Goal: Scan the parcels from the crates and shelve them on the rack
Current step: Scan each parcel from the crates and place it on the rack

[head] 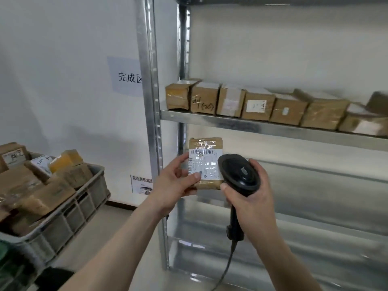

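Note:
A small brown parcel (204, 148) wrapped in clear tape shows a white barcode label facing me. My left hand (175, 181) grips its left and lower edge, thumb on the label. My right hand (249, 192) holds a black corded barcode scanner (238, 173), whose head overlaps the parcel's right side. Both are held in front of the metal rack (151, 122), below its middle shelf (252, 124). Several brown parcels (258, 110) stand in a row on that shelf. A grey crate (69, 219) at the left is full of more parcels.
The white wall carries a paper sign (128, 77) beside the rack post and a smaller sign (142, 183) lower down. The lower shelves of the rack show bare metal. The scanner's cable (224, 269) hangs down toward the floor.

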### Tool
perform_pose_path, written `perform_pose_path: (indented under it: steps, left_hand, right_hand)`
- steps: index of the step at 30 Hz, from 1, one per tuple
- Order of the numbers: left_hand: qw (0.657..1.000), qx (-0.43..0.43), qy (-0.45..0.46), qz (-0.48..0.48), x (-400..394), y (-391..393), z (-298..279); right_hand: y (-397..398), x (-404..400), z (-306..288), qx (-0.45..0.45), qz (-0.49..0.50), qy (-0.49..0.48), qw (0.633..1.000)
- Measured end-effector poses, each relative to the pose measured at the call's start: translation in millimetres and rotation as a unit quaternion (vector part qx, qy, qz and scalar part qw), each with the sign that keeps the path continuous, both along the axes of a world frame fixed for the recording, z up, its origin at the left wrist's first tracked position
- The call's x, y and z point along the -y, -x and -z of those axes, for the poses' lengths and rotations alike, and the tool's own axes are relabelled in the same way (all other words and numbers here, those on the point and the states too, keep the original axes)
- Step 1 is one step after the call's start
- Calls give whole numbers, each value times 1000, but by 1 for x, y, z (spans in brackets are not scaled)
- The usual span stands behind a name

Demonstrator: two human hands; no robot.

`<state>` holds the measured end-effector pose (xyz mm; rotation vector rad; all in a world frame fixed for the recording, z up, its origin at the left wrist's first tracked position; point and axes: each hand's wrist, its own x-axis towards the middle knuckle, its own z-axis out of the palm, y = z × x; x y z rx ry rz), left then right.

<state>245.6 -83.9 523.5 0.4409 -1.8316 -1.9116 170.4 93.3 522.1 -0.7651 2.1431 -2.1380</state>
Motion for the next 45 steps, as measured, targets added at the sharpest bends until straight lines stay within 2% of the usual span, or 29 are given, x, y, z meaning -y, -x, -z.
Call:
perform_pose_path:
  steps: [10, 25, 34, 45]
  left_hand:
    - [995, 12, -5, 96, -84, 107, 2]
    - [962, -3, 3, 275, -152, 220, 8]
    - [938, -27, 18, 345, -205, 277, 7]
    - [929, -38, 35, 366, -299, 342, -10]
  right_hand:
    - [79, -98, 3, -6, 102, -10, 995]
    - [117, -161, 3, 27, 285, 14, 958]
    - [143, -208, -4, 19, 344, 37, 938]
    - [208, -301, -15, 5, 372, 85, 924]
